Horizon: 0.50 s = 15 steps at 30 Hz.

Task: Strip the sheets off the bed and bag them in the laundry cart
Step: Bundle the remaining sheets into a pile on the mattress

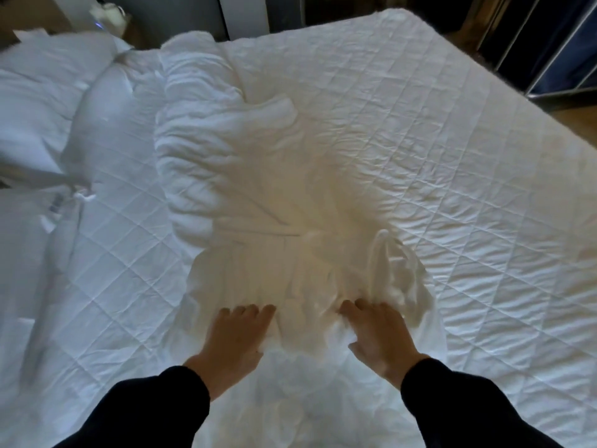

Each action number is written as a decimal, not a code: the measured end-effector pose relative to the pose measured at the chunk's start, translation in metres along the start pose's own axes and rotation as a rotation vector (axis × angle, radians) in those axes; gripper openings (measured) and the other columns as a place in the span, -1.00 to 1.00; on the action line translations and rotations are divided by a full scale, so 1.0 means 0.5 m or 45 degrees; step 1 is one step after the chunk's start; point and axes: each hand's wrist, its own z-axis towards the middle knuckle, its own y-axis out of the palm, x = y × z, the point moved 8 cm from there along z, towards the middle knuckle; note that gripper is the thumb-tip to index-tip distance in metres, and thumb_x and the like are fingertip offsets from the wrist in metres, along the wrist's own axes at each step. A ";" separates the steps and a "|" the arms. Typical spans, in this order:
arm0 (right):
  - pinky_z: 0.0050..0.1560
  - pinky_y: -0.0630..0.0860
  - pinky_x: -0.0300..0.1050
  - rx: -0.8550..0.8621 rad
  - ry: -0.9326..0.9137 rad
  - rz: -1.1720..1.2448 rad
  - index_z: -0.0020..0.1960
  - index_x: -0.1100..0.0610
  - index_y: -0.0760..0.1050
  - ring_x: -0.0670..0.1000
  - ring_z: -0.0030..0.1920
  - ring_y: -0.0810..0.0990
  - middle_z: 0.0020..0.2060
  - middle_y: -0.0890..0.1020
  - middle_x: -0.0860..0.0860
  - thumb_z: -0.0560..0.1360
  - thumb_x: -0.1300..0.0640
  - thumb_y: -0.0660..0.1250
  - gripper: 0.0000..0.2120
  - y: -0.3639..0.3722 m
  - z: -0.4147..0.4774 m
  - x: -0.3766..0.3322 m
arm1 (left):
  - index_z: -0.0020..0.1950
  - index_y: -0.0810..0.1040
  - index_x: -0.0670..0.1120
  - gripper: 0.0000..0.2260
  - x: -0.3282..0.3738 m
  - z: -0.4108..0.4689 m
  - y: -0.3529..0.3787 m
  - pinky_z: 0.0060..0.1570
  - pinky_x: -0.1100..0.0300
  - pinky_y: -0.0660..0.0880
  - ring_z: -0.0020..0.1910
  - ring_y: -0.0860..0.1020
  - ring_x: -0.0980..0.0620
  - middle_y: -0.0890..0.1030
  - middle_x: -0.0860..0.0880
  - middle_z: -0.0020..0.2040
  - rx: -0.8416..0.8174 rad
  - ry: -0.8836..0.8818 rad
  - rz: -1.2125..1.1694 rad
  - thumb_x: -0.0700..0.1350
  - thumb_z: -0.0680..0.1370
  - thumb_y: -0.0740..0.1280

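Sheet (245,176) is stretching straight away from me; right hand (374,333) is clamping its near edge, left hand (237,333) is touching it, grip unclear tbh.

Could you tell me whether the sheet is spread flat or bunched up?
Bunched up: the sheet lies crumpled in a heap, bare quilted mattress pad around it.

Bedroom: quilted mattress (420,156), pillows (42,101), bunched sheet (232,163).

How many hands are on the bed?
2. The left hand holds the bunched sheet at bottom middle; the right hand holds it just beside. No others show.
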 end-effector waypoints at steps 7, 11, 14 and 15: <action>-0.44 0.49 -0.15 -0.179 0.075 0.076 -0.06 -0.03 0.55 0.07 -0.40 0.62 -0.35 0.60 -0.05 0.03 0.07 0.52 -0.52 -0.005 -0.051 -0.047 | -0.11 0.58 -0.02 -0.50 -0.004 -0.049 -0.031 -0.44 0.18 0.44 -0.48 0.55 -0.03 0.53 0.06 -0.42 0.040 -0.020 -0.036 -0.02 -0.02 0.53; -0.54 0.42 -0.26 -0.210 0.029 0.101 -0.16 -0.11 0.56 -0.03 -0.53 0.55 -0.47 0.54 -0.10 -0.16 0.14 0.54 -0.43 0.000 -0.144 -0.085 | -0.18 0.58 -0.02 -0.56 0.057 -0.141 0.002 -0.43 0.15 0.42 -0.46 0.55 -0.04 0.53 0.03 -0.43 -0.073 -0.132 -0.101 -0.06 -0.03 0.51; -0.47 0.46 -0.25 -0.262 -0.011 0.092 -0.19 -0.12 0.55 -0.05 -0.49 0.57 -0.47 0.53 -0.10 -0.16 0.17 0.55 -0.45 0.014 -0.208 -0.098 | -0.20 0.59 -0.04 -0.54 0.108 -0.220 0.023 -0.41 0.15 0.43 -0.45 0.55 -0.05 0.55 0.03 -0.40 -0.153 -0.249 -0.153 -0.08 -0.07 0.52; -0.42 0.49 -0.23 -0.316 -0.025 0.086 -0.17 -0.11 0.56 -0.05 -0.45 0.59 -0.43 0.56 -0.09 -0.10 0.16 0.56 -0.47 0.016 -0.230 -0.102 | -0.21 0.59 -0.04 -0.54 0.125 -0.246 0.029 -0.41 0.14 0.43 -0.45 0.55 -0.05 0.55 0.02 -0.40 -0.189 -0.280 -0.168 -0.08 -0.08 0.51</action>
